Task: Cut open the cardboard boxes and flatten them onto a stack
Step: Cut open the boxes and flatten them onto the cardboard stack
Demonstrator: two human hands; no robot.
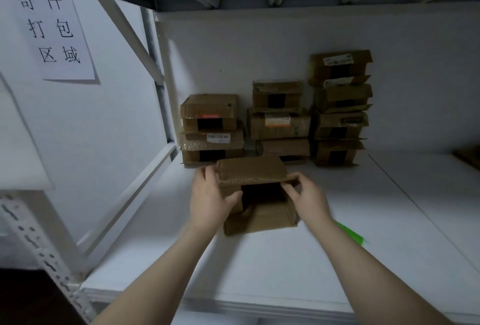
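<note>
- White metal shelving filled the view, with a broad white shelf (337,246) as the work surface and a paper sign (52,31) with handwritten characters taped to the left panel.
- Against the back wall stood a left stack (211,132), a middle stack (280,122) and a right stack (340,106) of small cardboard boxes, all in box shape, several with a dark gap at the front; none looked flattened.
- At the far right edge a brown slab (467,158) lay on the shelf; whether it was flattened cardboard could not be told.
- One cardboard box (254,168) sat on the shelf just in front of the stacks, between the two hands, its near face gaping dark.
- The left hand (207,200) gripped the box's left side, thumb across the near face beside the opening and fingers curled over the upper left corner.
- The right hand (309,194) pinched the right end of the top flap's front edge.
- A blurred green object (349,233) lay on the shelf just beyond the right forearm; it may have been the cutter, though that was not clear.
- Judged from this, the job was at an early stage: one box was being opened by hand, and about a dozen were left.
</note>
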